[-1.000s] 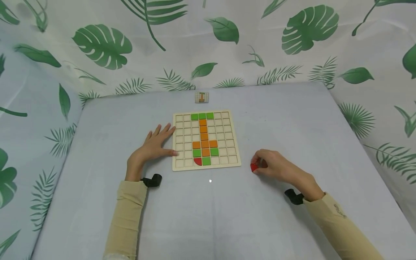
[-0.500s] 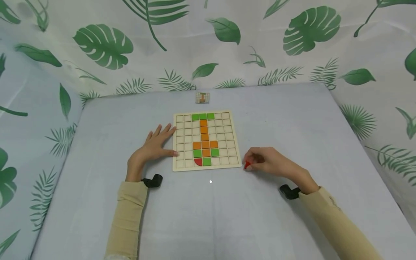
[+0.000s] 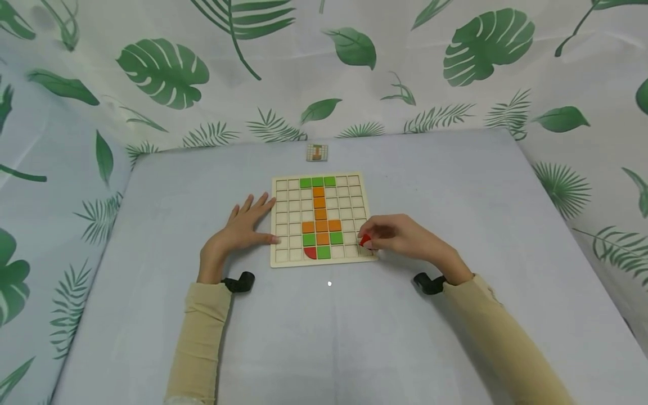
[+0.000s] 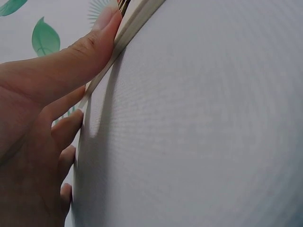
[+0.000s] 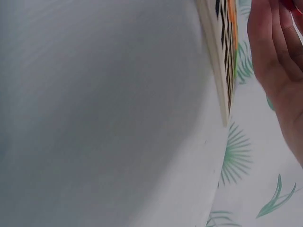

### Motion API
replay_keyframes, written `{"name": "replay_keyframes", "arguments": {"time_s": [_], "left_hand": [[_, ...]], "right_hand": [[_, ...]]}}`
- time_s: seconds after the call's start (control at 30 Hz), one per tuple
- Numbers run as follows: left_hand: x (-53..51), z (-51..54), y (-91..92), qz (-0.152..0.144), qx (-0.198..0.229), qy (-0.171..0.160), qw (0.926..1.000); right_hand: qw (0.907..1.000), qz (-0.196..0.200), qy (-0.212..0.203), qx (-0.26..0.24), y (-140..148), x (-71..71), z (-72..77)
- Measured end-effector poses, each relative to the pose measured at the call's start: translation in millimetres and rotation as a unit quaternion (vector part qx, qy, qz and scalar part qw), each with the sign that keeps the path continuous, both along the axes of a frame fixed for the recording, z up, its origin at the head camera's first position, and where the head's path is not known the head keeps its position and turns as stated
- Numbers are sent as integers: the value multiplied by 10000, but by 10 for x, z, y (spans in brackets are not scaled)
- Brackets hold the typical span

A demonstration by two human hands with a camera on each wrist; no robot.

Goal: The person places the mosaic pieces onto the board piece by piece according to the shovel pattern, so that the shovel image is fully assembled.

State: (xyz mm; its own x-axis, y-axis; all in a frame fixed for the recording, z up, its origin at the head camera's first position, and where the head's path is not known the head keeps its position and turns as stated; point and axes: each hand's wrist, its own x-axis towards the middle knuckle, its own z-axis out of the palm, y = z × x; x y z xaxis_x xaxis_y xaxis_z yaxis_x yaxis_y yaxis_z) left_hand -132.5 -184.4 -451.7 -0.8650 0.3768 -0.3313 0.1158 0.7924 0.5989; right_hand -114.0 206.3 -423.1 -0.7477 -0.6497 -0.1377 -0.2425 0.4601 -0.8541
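Note:
A pale wooden grid board (image 3: 287, 263) lies on the table, with green and orange square tiles set in its cells. One red quarter-round tile (image 3: 310, 253) sits in the bottom row, left of a green tile (image 3: 323, 252). My left hand (image 3: 242, 229) rests at the board's left edge, fingers spread, the thumb touching the rim; the left wrist view shows that thumb (image 4: 90, 47) on the edge. My right hand (image 3: 397, 236) pinches a red piece (image 3: 365, 241) over the board's lower right corner. Fingers cover part of that piece, so its full shape is hidden.
Behind the board lies a small pattern card (image 3: 317, 152) showing a similar grid picture. A pale cloth covers the table (image 3: 283, 337). Leaf-printed fabric (image 3: 385, 90) hangs along the back and sides. A black wrist camera (image 3: 429, 283) sits by each sleeve.
My right hand has carried the red piece leftward and slightly away from me, from the bare table to above the board's right corner. The left hand has stayed in place.

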Motion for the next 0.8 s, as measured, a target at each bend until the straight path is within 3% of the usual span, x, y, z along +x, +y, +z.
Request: {"name": "replay_keyframes", "arguments": {"time_s": [0.3, 0.53, 0.8], "left_hand": [[-1, -17, -10, -54, -7, 10, 10000], [-6, -26, -13, 0, 0, 1, 10000], [-8, -18, -7, 57, -2, -8, 10000]], "right_hand": [[9996, -185, -202, -88, -187, -89, -1], [9999, -35, 49, -81, -293, -135, -5], [9999, -122, -79, -53, -428, -153, 39]]}}
